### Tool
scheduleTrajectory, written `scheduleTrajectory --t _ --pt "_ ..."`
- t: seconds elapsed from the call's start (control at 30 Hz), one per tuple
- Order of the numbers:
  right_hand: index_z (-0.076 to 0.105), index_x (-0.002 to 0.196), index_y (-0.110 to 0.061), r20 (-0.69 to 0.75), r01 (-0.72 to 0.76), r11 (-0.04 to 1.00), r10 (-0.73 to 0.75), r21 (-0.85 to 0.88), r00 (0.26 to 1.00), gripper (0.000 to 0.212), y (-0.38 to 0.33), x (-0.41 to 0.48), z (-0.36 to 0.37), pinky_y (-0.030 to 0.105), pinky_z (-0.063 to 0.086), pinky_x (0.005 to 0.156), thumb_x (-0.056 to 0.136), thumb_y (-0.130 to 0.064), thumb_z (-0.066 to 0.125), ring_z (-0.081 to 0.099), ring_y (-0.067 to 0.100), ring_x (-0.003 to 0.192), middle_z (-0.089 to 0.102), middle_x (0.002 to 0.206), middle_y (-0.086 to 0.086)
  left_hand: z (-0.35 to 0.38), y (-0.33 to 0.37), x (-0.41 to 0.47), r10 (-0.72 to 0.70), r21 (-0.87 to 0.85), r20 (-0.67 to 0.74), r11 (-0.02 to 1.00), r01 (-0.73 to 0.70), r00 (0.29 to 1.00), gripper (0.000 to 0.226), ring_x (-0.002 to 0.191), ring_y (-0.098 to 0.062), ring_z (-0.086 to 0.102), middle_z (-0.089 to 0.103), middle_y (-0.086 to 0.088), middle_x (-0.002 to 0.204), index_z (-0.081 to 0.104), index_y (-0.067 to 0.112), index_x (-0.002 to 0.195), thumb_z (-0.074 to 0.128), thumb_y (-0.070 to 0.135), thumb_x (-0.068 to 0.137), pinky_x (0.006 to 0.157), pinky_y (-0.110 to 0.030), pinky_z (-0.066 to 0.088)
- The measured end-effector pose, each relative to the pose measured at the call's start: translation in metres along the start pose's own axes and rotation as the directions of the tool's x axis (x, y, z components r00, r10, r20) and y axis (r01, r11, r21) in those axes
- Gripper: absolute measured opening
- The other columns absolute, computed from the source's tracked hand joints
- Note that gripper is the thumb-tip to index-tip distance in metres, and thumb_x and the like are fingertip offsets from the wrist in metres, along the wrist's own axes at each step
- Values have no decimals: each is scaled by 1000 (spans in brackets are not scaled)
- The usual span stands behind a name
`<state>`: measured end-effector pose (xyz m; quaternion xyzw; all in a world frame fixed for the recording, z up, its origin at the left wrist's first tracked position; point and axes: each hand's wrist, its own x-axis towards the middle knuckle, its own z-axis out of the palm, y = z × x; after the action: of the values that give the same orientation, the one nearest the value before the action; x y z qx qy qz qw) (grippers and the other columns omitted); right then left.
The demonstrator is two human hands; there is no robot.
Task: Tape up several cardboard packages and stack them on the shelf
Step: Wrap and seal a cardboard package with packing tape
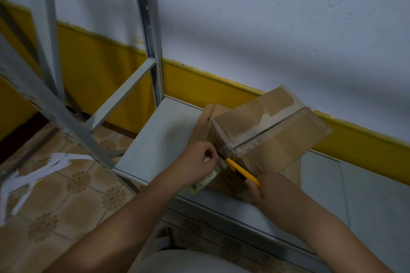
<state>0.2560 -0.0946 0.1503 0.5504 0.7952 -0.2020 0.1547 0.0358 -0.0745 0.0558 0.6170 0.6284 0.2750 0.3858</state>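
A brown cardboard box sits on the grey shelf board, with clear tape running across its top and down its near corner. My left hand pinches the tape at that corner and holds a tape roll with a green and white core under the palm. My right hand grips a yellow utility knife. The knife's dark blade tip meets the tape right by my left fingers. More flat cardboard lies under and behind the box.
Grey metal shelf uprights and slanted braces stand to the left. The wall behind is white above a yellow band. Torn white paper scraps lie on the patterned tile floor at the left.
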Motion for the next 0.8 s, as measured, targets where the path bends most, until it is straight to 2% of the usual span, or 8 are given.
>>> scheduleTrajectory --t 0.2,0.3,0.37,0.53,0.67,0.8 --pt "46 75 -18 51 -85 996 86 -13 995 46 14 -3 2 17 35 53 109 -46 31 44 6 58 53 73 -3 -14 -19 2 -30 12 -49 999 30 998 14 89 2 61 66 12 94 64 30 91 62 32 104 68 -13 40" --pt "56 95 -16 57 -48 998 50 -32 997 42 15 -5 3 21 38 55 110 -45 30 47 10 64 56 83 -1 -17 -23 2 2 -14 -52 1000 -3 999 15 92 10 59 65 15 90 62 33 88 65 34 102 70 -13 39" --pt "57 104 -17 45 -25 998 28 -50 999 39 13 -6 5 20 38 54 111 -46 31 49 9 68 54 87 -2 -16 -23 2 21 -38 -50 999 -23 999 16 93 13 59 66 16 87 63 30 88 70 39 99 72 -16 41" --pt "54 99 -20 6 -29 1000 29 -7 1000 36 16 -7 6 19 37 52 109 -49 36 48 5 66 52 86 -4 -13 -16 10 -8 -30 -57 1000 6 998 43 90 9 62 69 15 90 64 30 88 70 71 80 82 -33 57" --pt "52 96 -21 -5 -8 1000 8 0 1000 35 18 -9 7 21 39 54 109 -49 36 50 8 66 52 85 -3 -7 -4 25 -40 91 -78 995 47 996 57 78 -1 65 69 9 80 62 29 81 68 84 70 70 -37 59" --pt "53 100 -19 -9 20 1000 -20 -2 1000 36 20 -12 11 24 44 64 109 -49 35 56 11 74 55 93 0 -2 -1 36 -57 203 -115 976 80 992 65 65 -10 60 63 2 70 62 22 77 67 85 65 56 -33 47"
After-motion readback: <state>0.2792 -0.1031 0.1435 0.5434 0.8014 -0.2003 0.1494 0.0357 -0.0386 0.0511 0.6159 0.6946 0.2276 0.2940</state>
